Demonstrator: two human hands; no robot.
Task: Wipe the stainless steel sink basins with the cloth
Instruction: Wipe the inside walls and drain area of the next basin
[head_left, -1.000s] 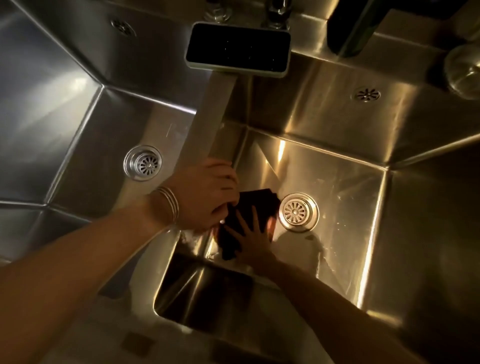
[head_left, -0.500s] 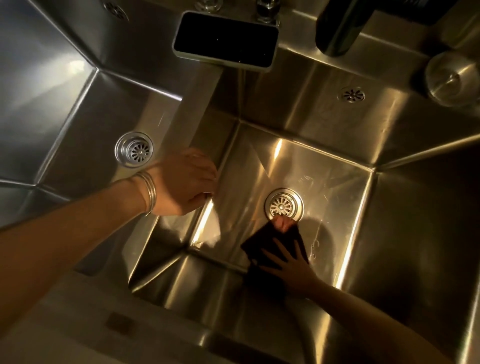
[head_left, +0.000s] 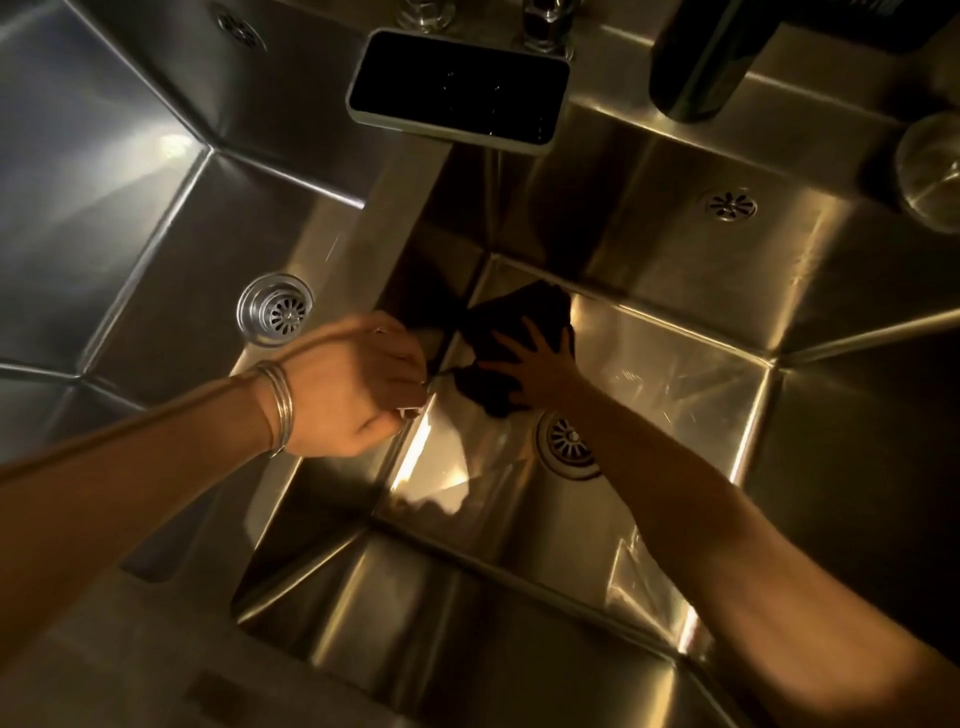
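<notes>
A dark cloth (head_left: 519, 322) lies flat on the floor of the right steel basin (head_left: 675, 395), near its far left corner. My right hand (head_left: 540, 366) presses down on the cloth with fingers spread. My left hand (head_left: 358, 389), with bangles on the wrist, rests on the divider (head_left: 384, 218) between the basins, fingers curled over its edge and holding nothing. The right basin's drain (head_left: 566, 447) sits just beside my right wrist. The left basin (head_left: 171, 249) with its own drain (head_left: 275, 309) lies to the left.
A phone (head_left: 457, 91) with a dark screen lies on the back ledge over the divider. Tap bases (head_left: 545, 23) stand behind it. A dark bottle (head_left: 701, 62) and an upturned glass (head_left: 930, 171) stand at the back right. An overflow hole (head_left: 730, 205) is in the right basin's back wall.
My right hand has slid the cloth from the near side of the drain up to the far left corner of the right basin. My left hand stays on the divider.
</notes>
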